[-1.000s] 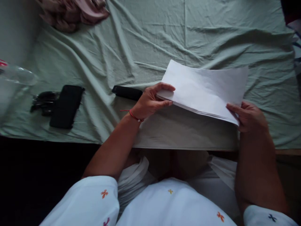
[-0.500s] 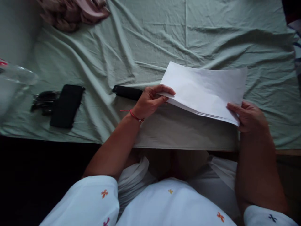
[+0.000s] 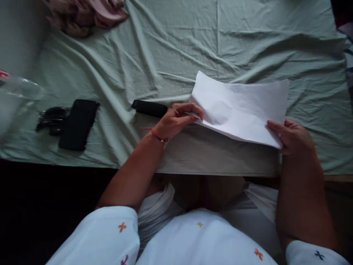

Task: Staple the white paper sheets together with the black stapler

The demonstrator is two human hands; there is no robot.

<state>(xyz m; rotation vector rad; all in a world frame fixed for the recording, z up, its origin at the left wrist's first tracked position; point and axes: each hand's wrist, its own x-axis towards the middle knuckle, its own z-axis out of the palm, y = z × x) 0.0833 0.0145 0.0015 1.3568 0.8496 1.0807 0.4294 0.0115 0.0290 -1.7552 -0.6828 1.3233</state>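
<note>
left hand: thumb and fingers pinching the near-left corner | white sheets: spanning between both hands, over green cloth | right hand: gripping near-right corner, thumb on top, other fingers partly hidden beneath

A wrinkled pale-green cloth is spread wide, bordered at left by a grey wall; all is dimly lit.
</note>
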